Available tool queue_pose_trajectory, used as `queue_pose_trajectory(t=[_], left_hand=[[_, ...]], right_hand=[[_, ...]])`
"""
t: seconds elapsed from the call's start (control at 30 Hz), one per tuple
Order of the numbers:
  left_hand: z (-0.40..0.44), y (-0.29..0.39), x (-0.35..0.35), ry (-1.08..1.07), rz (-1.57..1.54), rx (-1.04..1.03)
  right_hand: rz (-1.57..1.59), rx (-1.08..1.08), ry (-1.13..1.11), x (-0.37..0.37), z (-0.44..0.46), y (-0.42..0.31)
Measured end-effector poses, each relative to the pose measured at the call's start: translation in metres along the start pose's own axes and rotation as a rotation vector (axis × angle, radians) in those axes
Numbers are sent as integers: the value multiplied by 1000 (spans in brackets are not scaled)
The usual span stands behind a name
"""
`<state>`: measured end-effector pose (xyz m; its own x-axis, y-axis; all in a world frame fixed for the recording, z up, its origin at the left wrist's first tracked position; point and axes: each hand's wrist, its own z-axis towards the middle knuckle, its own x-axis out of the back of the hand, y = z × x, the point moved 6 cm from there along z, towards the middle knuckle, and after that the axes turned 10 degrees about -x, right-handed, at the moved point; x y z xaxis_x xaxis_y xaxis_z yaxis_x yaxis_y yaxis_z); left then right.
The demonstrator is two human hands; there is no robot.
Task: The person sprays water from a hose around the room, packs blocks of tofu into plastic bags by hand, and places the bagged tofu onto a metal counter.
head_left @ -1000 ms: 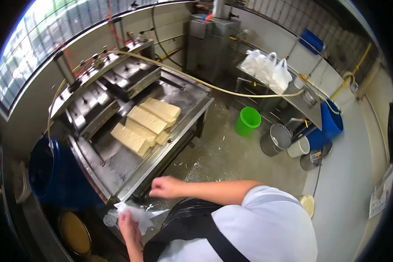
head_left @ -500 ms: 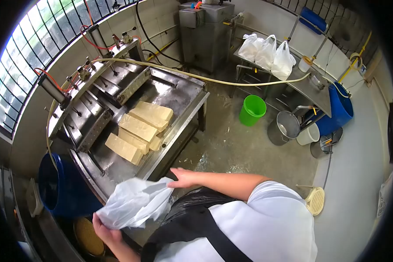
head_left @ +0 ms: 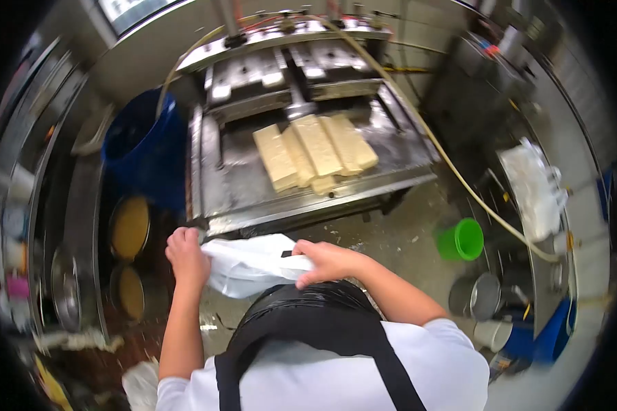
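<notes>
the left hand (head_left: 187,259) is clamped on one side of a white plastic bag (head_left: 247,264), and the right hand (head_left: 332,262) pinches the other side between thumb and fingers, so the film hangs between the two hands, just in front of the black apron (head_left: 291,322). beyond both hands, apart from them, pale blocks (head_left: 315,145) lie side by side on the metal table (head_left: 230,202), some overlapping. to the left of the left hand sit round pans (head_left: 130,229) with yellowish contents. the film looks thin and loosely bunched, so a hard tug from either hand could tear it, and damp fingers could let an edge slip. if one hand lost its side, the bag could sag against the apron or drop to the wet-looking floor (head_left: 411,219) below the hands.
</notes>
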<state>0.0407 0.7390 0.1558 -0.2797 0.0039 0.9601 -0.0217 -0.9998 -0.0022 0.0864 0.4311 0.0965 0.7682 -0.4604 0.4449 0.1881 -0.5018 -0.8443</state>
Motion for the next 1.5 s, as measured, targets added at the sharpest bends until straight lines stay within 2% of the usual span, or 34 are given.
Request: queue_pose_trajectory(t=[0.03, 0.07, 0.13, 0.2, 0.23, 0.27, 0.3, 0.37, 0.4, 0.47, 0.5, 0.53, 0.57, 0.6, 0.63, 0.67, 0.73, 0.77, 0.83, 0.87, 0.93, 0.97, 1.0, 1.03, 1.07, 1.13, 1.17, 1.23, 1.27, 1.33, 1.37, 1.4, 1.47, 1.5], left_hand=[[-15, -19, -24, -3, -190, 194], [-34, -32, -62, -10, -659, 422], [-79, -17, -127, -300, -1362, 897], [-76, -10, -98, -473, -783, 389], [-65, -20, -63, -314, -443, 317], [-52, -37, -31, -84, -321, 340], [-35, -45, 17, 261, -219, 212], [-8, -41, 99, 653, -129, 238], [-7, -49, 109, 853, -249, 181], [-3, -63, 77, 896, -427, 241], [0, -82, 29, 719, -610, 311], [2, -79, -13, 291, -289, 234], [-4, -84, -72, -235, -234, 233], [-22, -81, -95, -458, -168, 158], [-38, -86, -118, -533, -201, 140], [-46, -93, -122, -378, -303, 201], [-51, -121, -136, -201, -222, 306], [-52, -129, -151, -217, -236, 307], [-47, -170, -160, 254, -643, 688], [-38, -182, -185, 283, -969, 938], [1, -185, -192, 410, -1737, 1210], [23, -191, -203, 332, -2036, 1088], [44, -197, -211, 244, -2325, 941], [64, -191, -172, 93, -2446, 932], [78, -196, -157, -83, -2482, 733], [89, -214, -131, -252, -2084, 538], [93, -220, -138, -277, -2093, 540], [100, -237, -151, -343, -1586, 485], [104, -230, -157, -352, -1593, 483], [113, -228, -166, 94, -1575, 688], [115, -225, -175, 230, -1604, 753], [117, -227, -180, 227, -1603, 754], [125, -211, -199, 116, -2382, 886], [132, -203, -183, 18, -2630, 784]], right_hand=[[-30, 13, -60, -9, 1, 5], [-47, 36, -105, -15, 8, 13], [-330, -32, 14, -15, 28, 31], [-490, -133, 150, 8, 54, 42], [-444, -137, 272, 32, 62, 19], [-358, 18, 513, 57, 59, -17], [-310, 244, 701, 77, 60, -48], [-250, 455, 984, 100, 54, -113], [-225, 602, 1133, 105, 52, -133], [-375, 614, 1044, 98, 90, -131], [-521, 603, 965, 88, 112, -118], [-659, 282, 600, 73, 156, -71], [-692, -253, 188, 57, 189, 4], [-742, -257, 72, 48, 192, 39], [-790, -262, -39, 40, 187, 61], [-592, -287, 93, 44, 178, 59], [-442, -223, 270, 47, 175, 75], [-444, -240, 258, 40, 181, 86], [155, 12, 461, 46, 193, 68], [149, 5, 463, 45, 200, 59], [970, -178, 181, 36, 204, 10], [1058, -236, 26, 35, 206, -12], [988, -271, -146, 41, 207, -22], [804, -278, -190, 52, 208, -27], [619, -284, -232, 62, 209, -28], [690, -394, -22, 93, 215, -11], [875, -376, 151, 107, 217, -5], [977, -342, 286, 121, 225, 7], [977, -329, 342, 123, 230, 18], [1016, -289, 353, 111, 243, 31], [1053, -245, 355, 107, 249, 35], [1056, -247, 355, 103, 255, 34], [1217, -200, 318, 102, 270, 32], [1254, -247, 317, 105, 276, 39]])
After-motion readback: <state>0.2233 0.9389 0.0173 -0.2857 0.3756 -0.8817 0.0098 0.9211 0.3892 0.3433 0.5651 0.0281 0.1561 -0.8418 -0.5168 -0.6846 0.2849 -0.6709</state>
